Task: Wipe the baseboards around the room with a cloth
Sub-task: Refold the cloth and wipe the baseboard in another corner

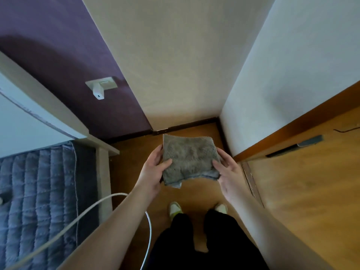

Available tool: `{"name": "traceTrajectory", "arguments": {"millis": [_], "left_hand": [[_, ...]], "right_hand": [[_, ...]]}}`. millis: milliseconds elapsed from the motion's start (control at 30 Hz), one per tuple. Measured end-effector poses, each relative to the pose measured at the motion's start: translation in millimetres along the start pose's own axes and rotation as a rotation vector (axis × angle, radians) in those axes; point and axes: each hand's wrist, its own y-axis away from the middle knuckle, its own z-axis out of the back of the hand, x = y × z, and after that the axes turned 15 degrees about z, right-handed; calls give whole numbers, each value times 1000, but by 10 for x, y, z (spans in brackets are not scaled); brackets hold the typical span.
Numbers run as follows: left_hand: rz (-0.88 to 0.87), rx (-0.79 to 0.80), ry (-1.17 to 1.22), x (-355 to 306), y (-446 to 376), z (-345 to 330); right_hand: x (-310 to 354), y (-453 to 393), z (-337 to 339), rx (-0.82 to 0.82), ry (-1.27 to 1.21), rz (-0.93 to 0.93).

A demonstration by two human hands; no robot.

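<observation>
A folded grey cloth (190,158) is held flat in front of me, above the wooden floor. My left hand (153,170) grips its left edge with the thumb on top. My right hand (227,172) grips the right edge the same way. A dark baseboard (187,127) runs along the foot of the beige wall ahead and continues left under the purple wall. It also turns down the right side beneath the white wall (226,141). The cloth is well above the baseboard and not touching it.
A bed with a grey quilted cover (39,191) and a pale frame (104,172) stands at the left. A white cable (116,197) loops across my left arm. A charger (98,91) sits in the wall socket. An open wooden door (302,172) is at the right. My feet (196,209) stand on the floor.
</observation>
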Motion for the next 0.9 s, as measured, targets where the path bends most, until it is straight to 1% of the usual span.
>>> {"name": "traceTrajectory", "arguments": {"millis": [167, 233, 333, 400, 533, 633, 733, 800, 900], "left_hand": [[6, -82, -56, -183, -576, -117], [39, -139, -69, -181, -836, -184], [152, -209, -5, -101, -1237, -301], [255, -231, 51, -21, -1507, -378], [399, -176, 75, 155, -2069, -475], [489, -154, -9, 290, -2517, -555], [571, -180, -112, 432, -2943, -576], [587, -230, -183, 507, -3174, -590], [570, -265, -286, 665, -3533, -615]], "right_hand": [[-273, -612, 78, -26, 187, 38], [-397, -877, 135, -47, 233, 31], [-535, -1271, 238, -93, 258, -39], [-618, -1531, 332, -85, 256, -109], [-796, -2031, 575, -107, 246, -224], [-1007, -2372, 829, -84, 295, -285], [-1269, -2717, 1083, 0, 498, -322], [-1424, -2923, 1239, 57, 651, -338], [-1683, -3163, 1438, 52, 728, -362]]}}
